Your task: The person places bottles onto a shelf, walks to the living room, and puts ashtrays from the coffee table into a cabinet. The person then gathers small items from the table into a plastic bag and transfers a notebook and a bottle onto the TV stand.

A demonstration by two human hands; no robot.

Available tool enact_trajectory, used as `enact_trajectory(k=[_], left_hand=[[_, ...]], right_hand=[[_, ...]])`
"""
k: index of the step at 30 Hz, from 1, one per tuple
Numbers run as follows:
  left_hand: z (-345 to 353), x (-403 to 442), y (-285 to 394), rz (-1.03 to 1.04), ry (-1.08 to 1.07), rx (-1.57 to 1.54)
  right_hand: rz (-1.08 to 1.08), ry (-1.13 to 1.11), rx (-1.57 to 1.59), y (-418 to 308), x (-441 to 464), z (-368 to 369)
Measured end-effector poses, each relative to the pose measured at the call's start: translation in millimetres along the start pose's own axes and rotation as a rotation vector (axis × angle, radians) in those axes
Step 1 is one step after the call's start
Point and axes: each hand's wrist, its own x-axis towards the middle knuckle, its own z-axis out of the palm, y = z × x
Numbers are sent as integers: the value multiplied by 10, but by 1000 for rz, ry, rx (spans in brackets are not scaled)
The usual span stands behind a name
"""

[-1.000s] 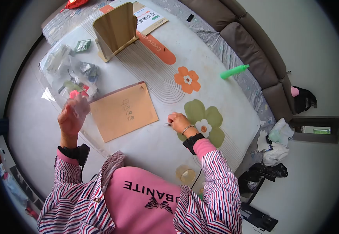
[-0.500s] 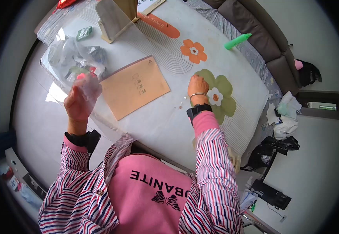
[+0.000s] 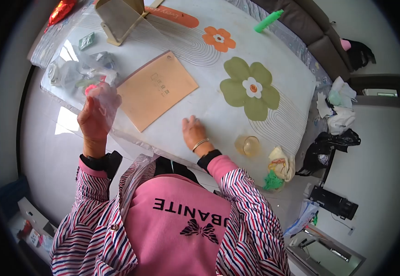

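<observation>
My left hand [image 3: 97, 112] is closed on a clear plastic bag [image 3: 110, 103], raised at the table's left front edge. Something bright pink [image 3: 90, 89] shows at its fingertips; whether it is held or lies behind, I cannot tell. My right hand [image 3: 194, 132] is down at the tabletop near the front edge, its fingers curled and slightly blurred. What they hold, if anything, is hidden. Between and beyond the hands lies a tan notebook [image 3: 158, 89] with printed characters on its cover.
Small wrapped items, including a green packet [image 3: 86, 41], lie at the table's left. A beige stand [image 3: 119, 23] is behind them. A green bottle-like tube [image 3: 269, 20] is at the far edge. At the right front are a clear glass [image 3: 251, 146] and a cloth bundle [image 3: 280, 164].
My right hand has moved left and toward me, from the green flower print to the front of the table. The small white bits beside it no longer show. My left hand keeps its hold.
</observation>
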Motion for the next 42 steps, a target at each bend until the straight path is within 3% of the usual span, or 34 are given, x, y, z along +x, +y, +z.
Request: enact_trajectory(k=[2,3,7,9,12,14,16,20,27,29,30,31,32,34,37,39,42], left_hand=[[-102,77,49,-56,-201,16],[-68,88,37,-65,-209,13],[29,95,-55,-23,-100,53],[93,101,-38,-24,-48,64],[152,145,23,-82,-180,79],[143,163,-127,-105,-219,63],[243,163,-161,-121,-184,76],[410,209,-219,-106,-204,104],[496,226,-135,-88,-249,126],[736,163,-199,-66,149,162],[702,215,-172,-64,140,163],[596,252,-197,-114,-156,180],[536,276,-227,-163,-450,195],[554,286,-286,-178,-444,177],[540,311,-340,-176,-494,257],[500,361,-371,-227,-464,264],[462,382,-339,-243,-429,301]], right_hand=[[-207,-5,63,-110,-368,91],[-356,34,126,-111,-565,68],[-562,-66,154,222,-1385,188],[-471,-267,165,439,-1968,224],[-110,-839,167,773,-2771,321],[140,-818,182,940,-3073,367],[306,-651,240,885,-3143,195],[264,-516,266,999,-3231,401],[458,-631,300,985,-3374,501],[438,-598,320,1134,-3557,919],[422,-573,334,1173,-3647,1175],[414,-576,398,1227,-3720,1379],[436,-565,359,1174,-3564,1003],[483,-544,282,945,-3077,-55],[618,123,295,929,-2595,-604],[692,299,444,903,-2267,-878],[581,241,308,1068,-2073,-625]])
